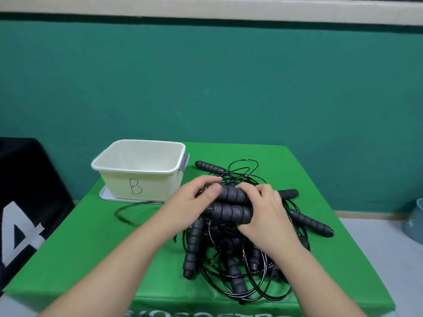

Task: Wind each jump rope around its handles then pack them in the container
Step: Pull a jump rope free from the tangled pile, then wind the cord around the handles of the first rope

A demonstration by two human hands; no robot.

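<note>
Two black ribbed foam jump rope handles (231, 203) lie side by side above the pile, held between both hands. My left hand (194, 200) grips their left ends, thumb on the upper handle. My right hand (265, 211) wraps its fingers round their right ends. Below and around them is a tangled heap of black jump ropes (231, 266) with several more foam handles. The cream container (142, 168), marked "B", stands at the back left of the table on its lid, and its inside looks empty.
The green cloth-covered table (91, 248) has bare cloth at the front left. A loop of black cord (128, 216) trails in front of the container. A black object with white marks (23, 213) stands left of the table; a grey bowl (415, 220) sits at the right edge.
</note>
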